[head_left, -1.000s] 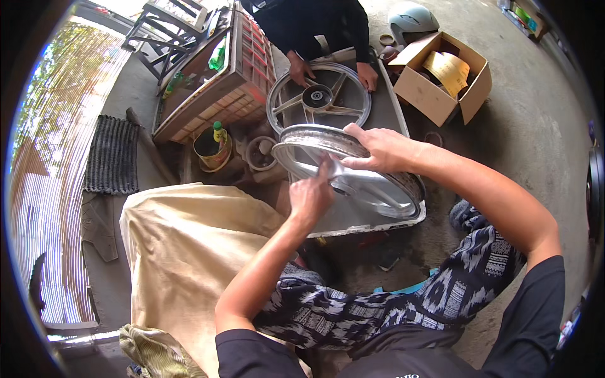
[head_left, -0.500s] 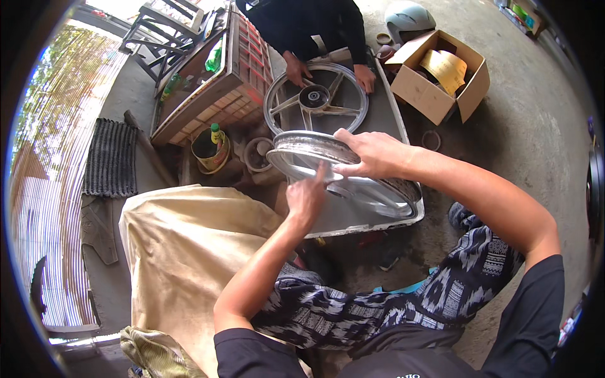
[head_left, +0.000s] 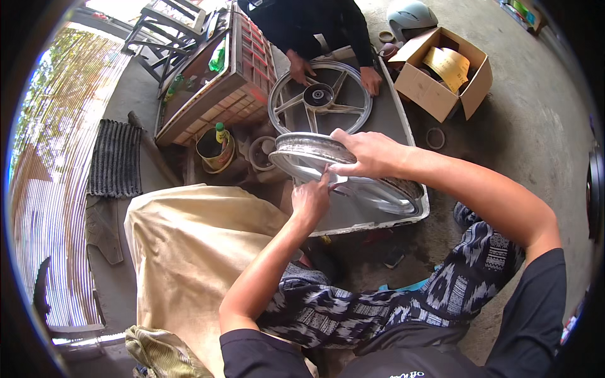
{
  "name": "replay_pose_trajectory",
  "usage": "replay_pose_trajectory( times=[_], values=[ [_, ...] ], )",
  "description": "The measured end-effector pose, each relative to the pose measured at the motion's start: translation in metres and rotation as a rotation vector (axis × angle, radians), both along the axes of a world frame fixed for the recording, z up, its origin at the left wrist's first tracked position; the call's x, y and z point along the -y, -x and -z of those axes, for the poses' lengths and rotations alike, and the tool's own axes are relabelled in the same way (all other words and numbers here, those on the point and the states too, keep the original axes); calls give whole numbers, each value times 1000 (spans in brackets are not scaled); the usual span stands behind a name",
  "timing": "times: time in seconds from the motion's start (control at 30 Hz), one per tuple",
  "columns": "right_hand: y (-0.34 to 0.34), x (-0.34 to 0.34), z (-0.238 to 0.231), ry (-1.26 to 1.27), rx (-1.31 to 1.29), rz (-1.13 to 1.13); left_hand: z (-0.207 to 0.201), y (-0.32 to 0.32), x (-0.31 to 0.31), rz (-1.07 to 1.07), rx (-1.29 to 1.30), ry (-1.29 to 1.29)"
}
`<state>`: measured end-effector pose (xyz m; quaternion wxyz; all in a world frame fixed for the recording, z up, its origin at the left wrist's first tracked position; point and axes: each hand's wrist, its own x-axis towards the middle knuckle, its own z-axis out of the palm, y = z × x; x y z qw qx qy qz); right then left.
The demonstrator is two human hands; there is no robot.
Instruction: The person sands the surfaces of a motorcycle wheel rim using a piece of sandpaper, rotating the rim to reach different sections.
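A silver motorcycle wheel rim (head_left: 299, 143) stands tilted over a white-edged tray (head_left: 398, 222). My right hand (head_left: 372, 154) is closed on the upper edge of this rim, the thumb on its inner side. My left hand (head_left: 310, 200) is at the inner face of the rim, index finger stretched out towards a spoke and the other fingers curled; nothing shows in it. Whether the fingertip touches the metal I cannot tell. Beyond it, a second spoked motorcycle wheel (head_left: 338, 108) lies on the tray, with a co-worker's two hands (head_left: 371, 80) on its edge.
An open cardboard box (head_left: 428, 94) and a pale helmet (head_left: 411, 19) are at the far right. Left of the tray stand a slatted crate (head_left: 211, 104), a bucket with a green-capped bottle (head_left: 216, 165) and a small pot (head_left: 261, 154). A beige cloth (head_left: 189, 239) drapes something at near left.
My left index finger, blurred before, is now sharp and stretched up at the rim. My right hand keeps its hold. The whole view has shifted slightly.
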<state>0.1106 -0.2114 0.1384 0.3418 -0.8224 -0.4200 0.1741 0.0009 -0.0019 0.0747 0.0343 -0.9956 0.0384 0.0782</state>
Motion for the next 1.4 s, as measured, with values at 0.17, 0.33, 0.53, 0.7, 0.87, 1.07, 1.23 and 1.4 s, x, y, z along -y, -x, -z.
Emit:
replay_pose_trajectory(
  times=[0.17, 0.33, 0.53, 0.7, 0.87, 1.07, 1.23, 1.4],
  values=[
    [6, -12, -2, 1, 14, 6, -18, -10, -4, -134, 86, 15],
    [13, -15, -7, 19, 45, 7, -12, -7, -9, -101, 81, -14],
    [10, -18, -4, -15, 66, 6, -11, 0, -14, -105, -56, 3],
    [7, -13, -5, -3, 29, 24, -30, -7, -26, -164, 107, -70],
    [9, -11, -8, 16, -25, 20, -33, 10, -15, -111, 77, -29],
    [21, -12, 2, 41, 170, 60, -32, 14, -13, -92, 3, 50],
    [33, -17, 4, 27, 244, 128, -43, 3, -21, -234, 55, 17],
    [38, -18, 9, -53, 317, 180, -36, 3, -10, -224, -33, -60]
  ],
)
